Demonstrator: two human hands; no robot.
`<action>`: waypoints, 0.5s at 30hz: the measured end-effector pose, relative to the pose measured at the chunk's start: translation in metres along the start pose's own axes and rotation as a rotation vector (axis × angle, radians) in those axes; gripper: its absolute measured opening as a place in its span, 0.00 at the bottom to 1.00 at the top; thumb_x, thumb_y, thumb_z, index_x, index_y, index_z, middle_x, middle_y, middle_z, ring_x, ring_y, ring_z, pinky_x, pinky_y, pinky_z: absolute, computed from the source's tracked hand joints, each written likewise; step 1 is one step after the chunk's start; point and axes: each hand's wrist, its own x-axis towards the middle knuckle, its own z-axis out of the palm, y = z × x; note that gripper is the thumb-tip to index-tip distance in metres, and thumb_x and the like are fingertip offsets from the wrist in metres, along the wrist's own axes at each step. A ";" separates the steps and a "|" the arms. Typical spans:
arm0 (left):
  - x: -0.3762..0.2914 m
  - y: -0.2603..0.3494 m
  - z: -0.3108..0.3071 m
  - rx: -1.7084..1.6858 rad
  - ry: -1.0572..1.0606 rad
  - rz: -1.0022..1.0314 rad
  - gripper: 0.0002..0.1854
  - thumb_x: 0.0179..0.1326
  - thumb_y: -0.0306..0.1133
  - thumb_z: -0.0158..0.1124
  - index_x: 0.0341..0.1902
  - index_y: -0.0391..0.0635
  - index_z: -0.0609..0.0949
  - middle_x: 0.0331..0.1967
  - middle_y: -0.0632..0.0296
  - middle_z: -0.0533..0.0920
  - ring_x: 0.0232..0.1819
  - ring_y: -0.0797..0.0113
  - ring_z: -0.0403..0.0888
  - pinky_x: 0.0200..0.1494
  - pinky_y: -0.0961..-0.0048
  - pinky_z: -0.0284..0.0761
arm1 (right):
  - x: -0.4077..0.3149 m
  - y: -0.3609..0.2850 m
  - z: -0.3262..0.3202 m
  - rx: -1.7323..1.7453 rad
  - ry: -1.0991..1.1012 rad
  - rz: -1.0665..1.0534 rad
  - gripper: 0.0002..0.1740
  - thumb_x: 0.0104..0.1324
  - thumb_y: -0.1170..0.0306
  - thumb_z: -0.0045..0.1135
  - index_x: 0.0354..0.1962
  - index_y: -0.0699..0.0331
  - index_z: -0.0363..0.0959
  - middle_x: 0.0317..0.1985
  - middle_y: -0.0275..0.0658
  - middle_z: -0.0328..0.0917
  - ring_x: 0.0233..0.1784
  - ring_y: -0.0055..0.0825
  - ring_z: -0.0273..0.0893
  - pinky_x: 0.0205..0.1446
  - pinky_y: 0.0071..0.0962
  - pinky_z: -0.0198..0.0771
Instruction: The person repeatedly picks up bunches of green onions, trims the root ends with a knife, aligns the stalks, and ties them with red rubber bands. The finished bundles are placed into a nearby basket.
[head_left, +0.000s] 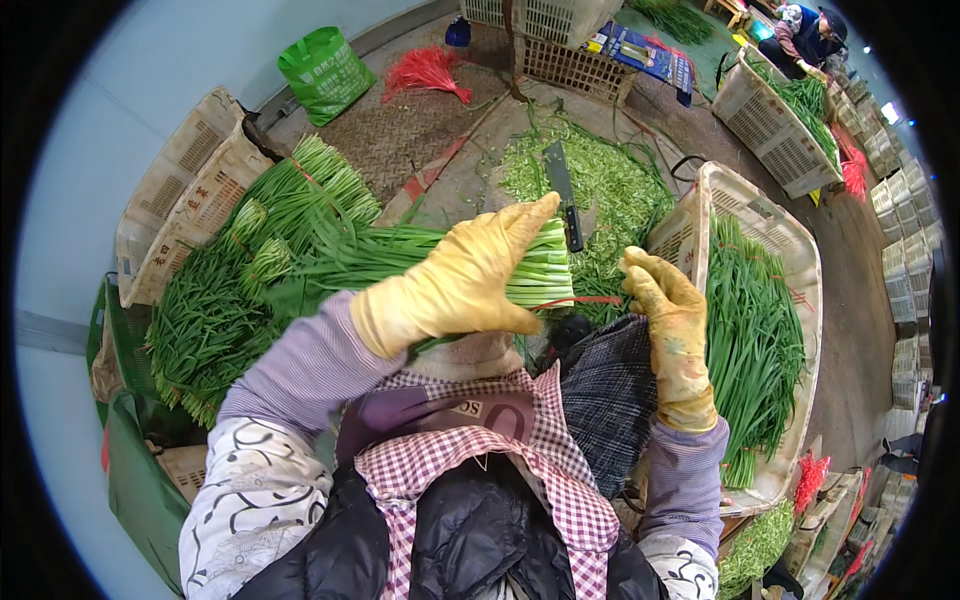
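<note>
My left hand (465, 274), in a yellow rubber glove, grips a bundle of green chives (541, 266) across its middle. The bundle's pale cut stems face right and its leaves trail left. A thin red tie (574, 301) runs from the stem end towards my right hand (667, 315), also gloved. That hand is raised with its fingers curled near the tie's tip; whether it pinches the tie I cannot tell. Beyond the stems lies a knife (561, 176) with a broad blade and a black handle, on a heap of chive trimmings (615, 180).
Tied chive bundles (225, 315) are piled at left beside plastic crates (187, 202). A crate (814, 300) of chives stands close on the right. Red ties (429, 75) and a green bag (325, 75) sit at the back. Another person (806, 37) bends over a crate (780, 127) far right.
</note>
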 end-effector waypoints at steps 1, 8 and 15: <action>-0.002 -0.006 -0.007 -0.053 0.035 0.125 0.70 0.35 0.48 0.87 0.80 0.36 0.55 0.62 0.40 0.75 0.63 0.41 0.74 0.69 0.57 0.68 | -0.003 -0.003 -0.007 0.003 0.013 -0.026 0.19 0.74 0.70 0.62 0.59 0.66 0.80 0.53 0.36 0.86 0.50 0.19 0.81 0.53 0.19 0.75; -0.016 -0.015 -0.012 0.150 -0.072 -0.025 0.70 0.37 0.48 0.86 0.81 0.38 0.55 0.53 0.46 0.81 0.55 0.46 0.79 0.62 0.57 0.71 | -0.005 -0.041 0.002 -0.373 -0.119 -0.511 0.16 0.67 0.77 0.65 0.53 0.64 0.84 0.56 0.43 0.83 0.58 0.29 0.81 0.61 0.26 0.75; -0.014 -0.013 0.000 0.230 -0.085 -0.078 0.69 0.35 0.49 0.84 0.80 0.35 0.56 0.49 0.48 0.81 0.52 0.48 0.80 0.60 0.57 0.73 | 0.023 -0.053 0.047 -0.923 -0.317 -0.877 0.18 0.55 0.69 0.71 0.45 0.59 0.85 0.61 0.45 0.80 0.67 0.49 0.74 0.70 0.41 0.70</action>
